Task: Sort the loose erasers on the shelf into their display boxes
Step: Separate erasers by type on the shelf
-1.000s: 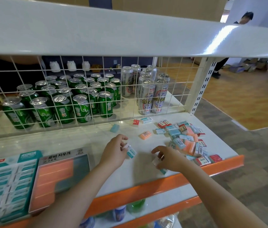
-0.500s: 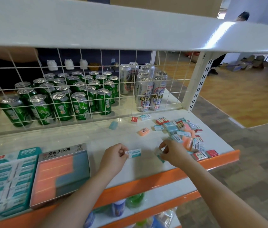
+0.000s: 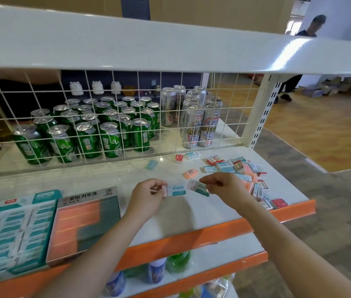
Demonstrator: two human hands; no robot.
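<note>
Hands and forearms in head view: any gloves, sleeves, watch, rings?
None visible. The left hand and right hand are bare, no gloves or rings seen. Both forearms are uncovered to the frame edge, with no sleeve, watch or band showing.

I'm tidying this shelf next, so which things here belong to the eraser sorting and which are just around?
Job:
left hand holding teal eraser
right hand holding another eraser
eraser pile
teal box
orange box

Not part of it:
green cans
silver cans
wire grid
</note>
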